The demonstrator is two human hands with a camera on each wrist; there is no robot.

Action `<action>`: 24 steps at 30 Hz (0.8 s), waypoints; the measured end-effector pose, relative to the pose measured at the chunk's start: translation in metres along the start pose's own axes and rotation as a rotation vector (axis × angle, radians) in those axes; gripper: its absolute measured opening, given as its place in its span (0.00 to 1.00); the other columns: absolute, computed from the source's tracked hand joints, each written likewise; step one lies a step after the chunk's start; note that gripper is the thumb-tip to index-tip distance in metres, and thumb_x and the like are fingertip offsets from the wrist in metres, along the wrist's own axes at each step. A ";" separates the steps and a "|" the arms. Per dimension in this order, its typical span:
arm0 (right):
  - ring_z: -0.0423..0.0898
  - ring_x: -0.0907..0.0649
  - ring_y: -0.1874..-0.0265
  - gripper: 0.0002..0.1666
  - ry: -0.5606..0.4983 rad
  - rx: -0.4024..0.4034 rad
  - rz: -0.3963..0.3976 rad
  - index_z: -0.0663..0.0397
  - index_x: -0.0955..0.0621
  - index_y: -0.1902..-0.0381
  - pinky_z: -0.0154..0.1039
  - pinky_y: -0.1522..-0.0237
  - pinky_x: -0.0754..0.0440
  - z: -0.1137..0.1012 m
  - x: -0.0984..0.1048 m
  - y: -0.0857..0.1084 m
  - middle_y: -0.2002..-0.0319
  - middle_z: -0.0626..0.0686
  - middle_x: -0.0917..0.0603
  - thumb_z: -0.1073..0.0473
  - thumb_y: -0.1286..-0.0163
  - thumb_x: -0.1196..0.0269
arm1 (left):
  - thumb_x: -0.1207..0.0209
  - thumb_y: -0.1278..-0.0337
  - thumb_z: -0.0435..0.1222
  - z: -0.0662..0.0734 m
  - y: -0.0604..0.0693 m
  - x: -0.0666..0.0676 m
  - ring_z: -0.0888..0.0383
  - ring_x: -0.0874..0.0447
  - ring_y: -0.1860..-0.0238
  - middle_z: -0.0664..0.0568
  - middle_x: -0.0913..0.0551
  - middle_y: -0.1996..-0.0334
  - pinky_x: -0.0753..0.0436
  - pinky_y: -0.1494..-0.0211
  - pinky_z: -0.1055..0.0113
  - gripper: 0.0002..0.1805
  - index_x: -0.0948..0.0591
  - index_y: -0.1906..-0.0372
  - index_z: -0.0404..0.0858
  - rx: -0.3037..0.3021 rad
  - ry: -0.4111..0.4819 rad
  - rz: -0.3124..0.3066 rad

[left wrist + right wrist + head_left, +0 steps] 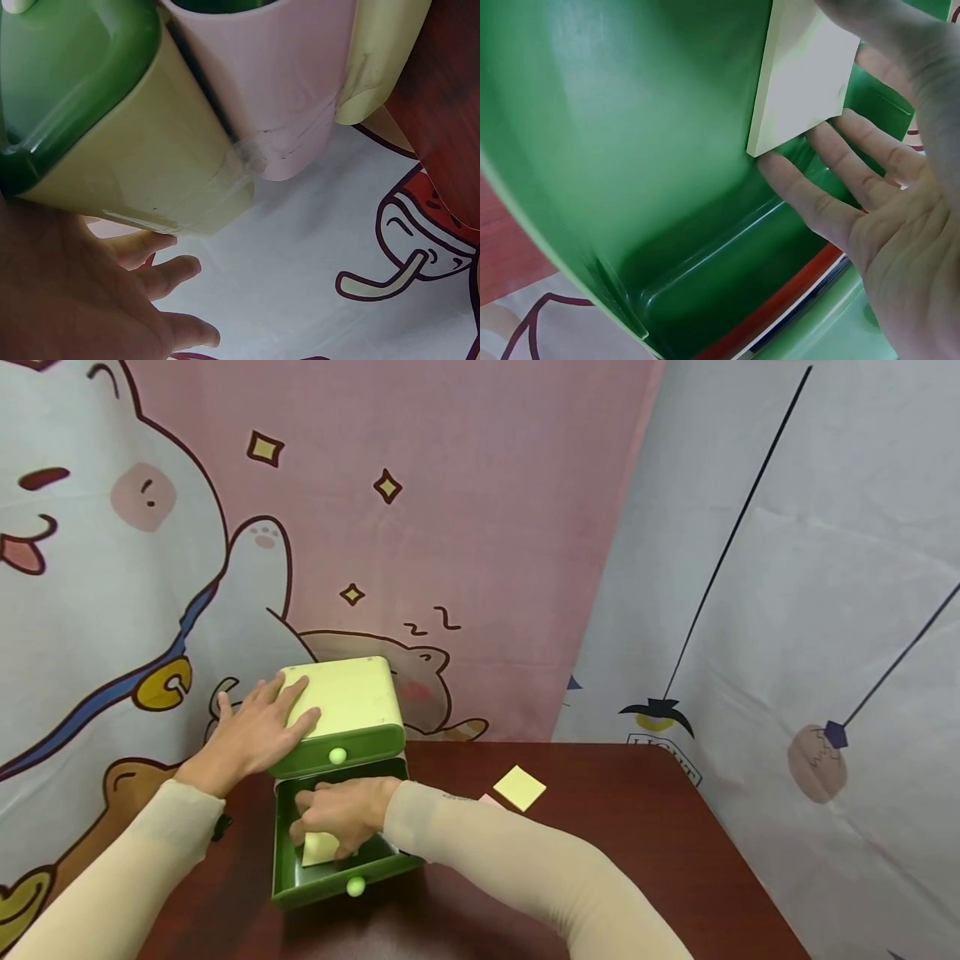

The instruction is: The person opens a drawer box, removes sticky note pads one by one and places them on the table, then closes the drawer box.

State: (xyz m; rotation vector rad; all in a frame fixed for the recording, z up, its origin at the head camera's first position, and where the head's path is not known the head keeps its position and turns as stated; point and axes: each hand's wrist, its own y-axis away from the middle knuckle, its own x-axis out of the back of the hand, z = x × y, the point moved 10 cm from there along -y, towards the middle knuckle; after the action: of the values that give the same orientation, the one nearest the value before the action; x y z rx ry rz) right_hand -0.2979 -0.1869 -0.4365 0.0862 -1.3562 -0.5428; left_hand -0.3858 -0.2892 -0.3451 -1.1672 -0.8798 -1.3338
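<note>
I have my left hand [258,727] spread, palm down, on the yellow top of the small cabinet [352,693]. My right hand [348,814] is inside the cabinet's open lower drawer [315,893], pinching a yellow notepad [318,847] by its edges, thumb on 1 side and fingers on the other. From my head camera that hand covers part of the notepad; the right wrist view shows it tilted against the drawer's green inside.

Above the open drawer, the cabinet's upper drawer [382,743] is closed and overhangs the back of it. Each of these 2 drawers has a pale green knob. The left wrist view shows clear tape [266,154] on the cabinet's pink middle section.

Right of the cabinet, a 2nd yellow notepad [520,787] lies on the dark table [637,843]. Just beside it is a pink notepad [491,801], mostly blocked from my view by the right sleeve [517,860]. Behind the cabinet hangs a cartoon-printed cloth [510,527].
</note>
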 end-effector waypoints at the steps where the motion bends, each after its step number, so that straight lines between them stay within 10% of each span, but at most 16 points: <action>1: 0.38 0.19 0.30 0.40 -0.005 -0.003 -0.001 0.16 0.21 0.17 0.28 0.31 0.16 0.000 0.000 0.000 0.22 0.39 0.26 0.35 0.22 0.21 | 0.64 0.10 0.74 0.000 0.000 0.000 0.15 0.57 0.07 0.26 0.57 0.04 0.71 0.18 0.05 0.53 0.49 0.01 0.44 0.001 0.001 -0.001; 24: 0.43 0.19 0.26 0.43 0.001 -0.080 -0.031 0.12 0.25 0.15 0.40 0.29 0.12 0.008 -0.003 0.012 0.14 0.42 0.32 0.33 0.22 0.22 | 0.63 0.10 0.73 0.000 0.001 0.000 0.15 0.56 0.07 0.26 0.57 0.04 0.71 0.18 0.05 0.52 0.49 0.01 0.45 -0.001 0.002 -0.001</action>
State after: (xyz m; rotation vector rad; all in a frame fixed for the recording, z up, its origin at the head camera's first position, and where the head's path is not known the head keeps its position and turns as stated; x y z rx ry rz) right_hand -0.3022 -0.1736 -0.4329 0.0425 -1.3326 -0.6218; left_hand -0.3852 -0.2894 -0.3447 -1.1664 -0.8782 -1.3365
